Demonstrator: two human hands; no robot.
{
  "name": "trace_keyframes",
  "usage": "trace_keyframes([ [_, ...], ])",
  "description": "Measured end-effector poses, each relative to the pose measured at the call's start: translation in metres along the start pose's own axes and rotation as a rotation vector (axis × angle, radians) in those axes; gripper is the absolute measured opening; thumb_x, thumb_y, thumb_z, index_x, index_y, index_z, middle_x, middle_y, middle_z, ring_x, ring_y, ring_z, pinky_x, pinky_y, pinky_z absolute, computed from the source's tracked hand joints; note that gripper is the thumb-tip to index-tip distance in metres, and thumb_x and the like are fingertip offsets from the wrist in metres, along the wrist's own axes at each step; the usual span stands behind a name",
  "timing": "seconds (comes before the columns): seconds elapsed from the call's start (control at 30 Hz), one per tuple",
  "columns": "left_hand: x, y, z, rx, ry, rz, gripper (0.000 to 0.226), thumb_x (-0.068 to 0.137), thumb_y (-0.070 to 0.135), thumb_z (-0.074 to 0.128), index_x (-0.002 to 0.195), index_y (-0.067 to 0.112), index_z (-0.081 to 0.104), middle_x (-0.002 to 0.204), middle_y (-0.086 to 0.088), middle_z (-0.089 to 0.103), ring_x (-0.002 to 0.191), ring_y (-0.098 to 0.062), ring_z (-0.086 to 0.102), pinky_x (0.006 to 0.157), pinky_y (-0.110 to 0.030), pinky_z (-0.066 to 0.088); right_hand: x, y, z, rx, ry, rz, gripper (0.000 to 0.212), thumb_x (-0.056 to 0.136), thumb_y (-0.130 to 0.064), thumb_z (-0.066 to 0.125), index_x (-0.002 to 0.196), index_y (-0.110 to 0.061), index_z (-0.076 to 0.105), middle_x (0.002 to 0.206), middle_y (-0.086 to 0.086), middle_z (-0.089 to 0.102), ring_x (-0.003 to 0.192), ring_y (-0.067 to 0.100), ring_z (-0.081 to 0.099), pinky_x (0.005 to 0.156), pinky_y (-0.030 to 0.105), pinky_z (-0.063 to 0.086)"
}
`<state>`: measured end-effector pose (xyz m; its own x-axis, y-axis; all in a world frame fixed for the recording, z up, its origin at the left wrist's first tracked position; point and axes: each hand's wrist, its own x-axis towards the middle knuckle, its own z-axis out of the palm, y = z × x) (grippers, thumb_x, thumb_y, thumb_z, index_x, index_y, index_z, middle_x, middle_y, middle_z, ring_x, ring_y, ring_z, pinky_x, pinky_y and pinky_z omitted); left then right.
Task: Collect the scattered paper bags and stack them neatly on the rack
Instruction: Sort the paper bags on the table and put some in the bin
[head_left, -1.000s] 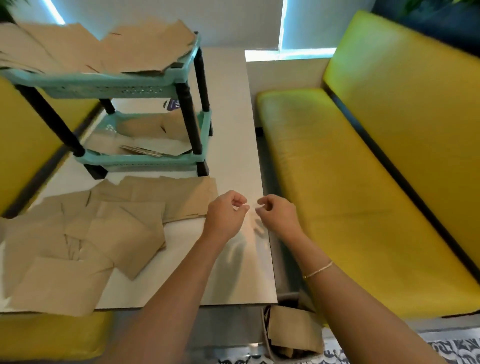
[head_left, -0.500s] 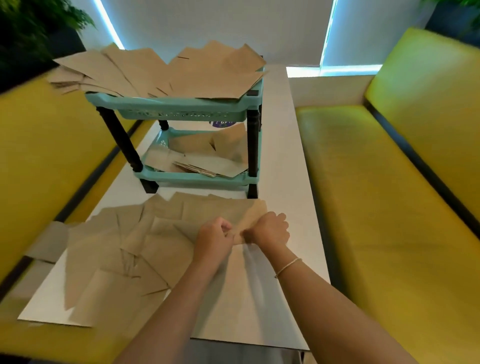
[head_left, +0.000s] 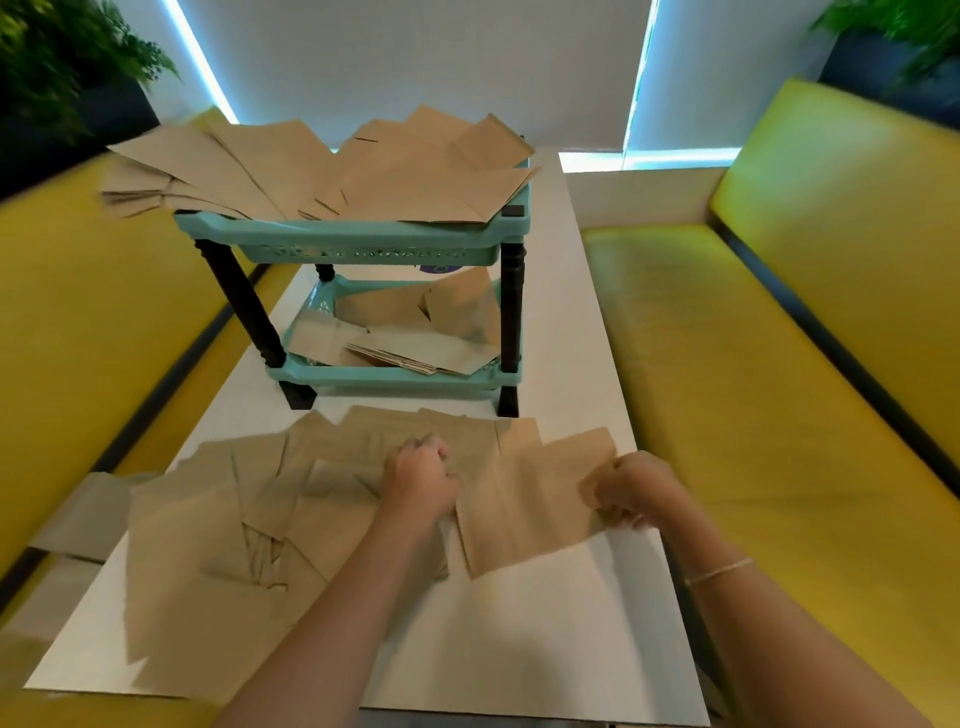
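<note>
While loose bags (head_left: 223, 525) lie scattered at lower left of the desk (head_left: 545, 623) before the rack (head_left: 363, 249), the right hand (head_left: 636, 486) pinches one bag (head_left: 524, 506) at its edge, apparently to lift it clear, and the left hand (head_left: 421, 475) rests curled on the pile, its grip unclear.

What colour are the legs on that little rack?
Black legs, under teal shelves; the head view shows them.

Blurred hands (head_left: 524, 483) (fingertips indistinct), smeared bags (head_left: 208, 545)
</note>
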<state>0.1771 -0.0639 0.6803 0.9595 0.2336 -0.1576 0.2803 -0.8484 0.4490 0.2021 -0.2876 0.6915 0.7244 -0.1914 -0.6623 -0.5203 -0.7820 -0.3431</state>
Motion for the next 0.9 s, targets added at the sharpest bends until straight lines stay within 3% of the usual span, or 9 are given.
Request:
trace_keyframes([
  [0.13, 0.020, 0.015, 0.003, 0.163, -0.105, 0.162, 0.060, 0.080, 0.024, 0.068, 0.133, 0.019, 0.041, 0.137, -0.002, 0.041, 0.130, -0.020, 0.032, 0.105, -0.035, 0.031, -0.005, 0.043, -0.035, -0.012, 0.017, -0.009, 0.007, 0.084, -0.005, 0.054, 0.083, -0.005, 0.061, 0.067, 0.009, 0.060, 0.051, 0.018, 0.052, 0.039, 0.019, 0.039],
  [0.27, 0.039, 0.025, 0.001, 0.303, -0.283, 0.167, 0.097, 0.066, 0.044, 0.079, 0.144, 0.019, 0.027, 0.147, -0.003, 0.029, 0.137, -0.025, 0.022, 0.112, -0.042, 0.022, -0.018, 0.060, -0.051, -0.075, 0.042, -0.045, 0.013, 0.087, -0.001, 0.052, 0.096, -0.005, 0.060, 0.070, 0.008, 0.059, 0.053, 0.016, 0.052, 0.039, 0.021, 0.038],
  [0.33, 0.043, 0.029, 0.000, 0.409, -0.292, 0.200, 0.101, 0.061, 0.051, 0.080, 0.142, 0.018, 0.028, 0.143, -0.005, 0.031, 0.133, -0.026, 0.025, 0.111, -0.042, 0.023, -0.023, 0.064, -0.052, -0.079, 0.046, -0.052, 0.021, 0.086, 0.003, 0.049, 0.102, -0.003, 0.061, 0.073, 0.008, 0.058, 0.058, 0.017, 0.053, 0.043, 0.021, 0.040],
  [0.4, 0.043, 0.033, 0.003, 0.472, -0.286, 0.242, 0.098, 0.059, 0.054, 0.080, 0.137, 0.018, 0.034, 0.137, -0.004, 0.037, 0.127, -0.025, 0.030, 0.107, -0.039, 0.026, -0.027, 0.068, -0.051, -0.074, 0.045, -0.043, 0.025, 0.086, 0.005, 0.047, 0.106, -0.002, 0.060, 0.081, 0.010, 0.060, 0.064, 0.018, 0.054, 0.046, 0.021, 0.042],
  [0.5, 0.040, 0.036, 0.012, 0.367, -0.275, 0.253, 0.092, 0.050, 0.054, 0.084, 0.126, 0.024, 0.043, 0.125, 0.000, 0.044, 0.117, -0.020, 0.034, 0.098, -0.034, 0.031, -0.031, 0.074, -0.051, -0.037, 0.061, -0.021, 0.025, 0.087, 0.002, 0.047, 0.109, -0.003, 0.060, 0.091, 0.014, 0.064, 0.070, 0.019, 0.057, 0.050, 0.021, 0.045],
  [0.63, 0.027, 0.046, 0.017, 0.166, -0.148, 0.362, 0.050, 0.057, 0.039, 0.084, 0.091, 0.027, 0.050, 0.101, 0.006, 0.047, 0.105, -0.017, 0.036, 0.079, -0.030, 0.032, -0.035, 0.087, -0.058, 0.039, 0.101, 0.010, 0.025, 0.089, 0.001, 0.048, 0.112, -0.005, 0.056, 0.086, 0.012, 0.062, 0.064, 0.018, 0.058, 0.045, 0.022, 0.043],
  [0.73, 0.016, 0.057, 0.017, -0.017, -0.082, 0.423, 0.036, 0.063, 0.033, 0.083, 0.082, 0.026, 0.053, 0.094, 0.005, 0.048, 0.103, -0.017, 0.040, 0.079, -0.028, 0.034, -0.042, 0.101, -0.068, 0.112, 0.147, 0.035, 0.023, 0.090, 0.003, 0.045, 0.110, -0.005, 0.053, 0.077, 0.013, 0.062, 0.058, 0.019, 0.058, 0.047, 0.026, 0.046],
  [0.83, 0.005, 0.074, 0.009, -0.171, -0.045, 0.394, 0.025, 0.068, 0.030, 0.081, 0.078, 0.028, 0.059, 0.094, 0.002, 0.047, 0.090, -0.015, 0.047, 0.079, -0.026, 0.040, -0.048, 0.120, -0.080, 0.221, 0.177, 0.043, 0.033, 0.092, 0.003, 0.043, 0.124, -0.005, 0.049, 0.079, 0.015, 0.060, 0.058, 0.020, 0.060, 0.050, 0.029, 0.048],
  [0.9, -0.003, 0.086, 0.003, -0.241, -0.058, 0.395, 0.021, 0.068, 0.028, 0.081, 0.072, 0.031, 0.061, 0.084, 0.003, 0.054, 0.086, -0.014, 0.053, 0.079, -0.032, 0.049, -0.052, 0.131, -0.084, 0.265, 0.190, 0.044, 0.034, 0.092, 0.003, 0.044, 0.125, -0.005, 0.048, 0.081, 0.015, 0.059, 0.059, 0.021, 0.060, 0.051, 0.030, 0.049],
])
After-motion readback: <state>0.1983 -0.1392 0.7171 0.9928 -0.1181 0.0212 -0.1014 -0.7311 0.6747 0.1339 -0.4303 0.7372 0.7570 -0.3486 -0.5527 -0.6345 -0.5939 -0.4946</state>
